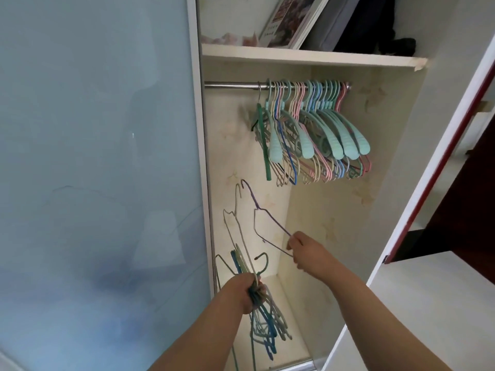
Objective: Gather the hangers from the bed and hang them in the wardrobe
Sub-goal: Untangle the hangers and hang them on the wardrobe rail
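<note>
The left hand [249, 290] is clenched tight round a bundle of hangers [263, 317], gripped near their necks so the hooks splay upward and the bodies dangle at six o'clock, keeping them together as a stock to draw from. The right hand [302, 250] pinches the lower bar of a single purple wire hanger [263, 214], thumb and fingers closed on it, lifting it clear toward twelve o'clock; its hook may be snagged on a pale hanger beside it, though the thin wires are hard to read. Up at one o'clock the rail [230, 85] already carries a crowded row of hung hangers [313, 124], leaving bare rail on its eleven-o'clock side.
</note>
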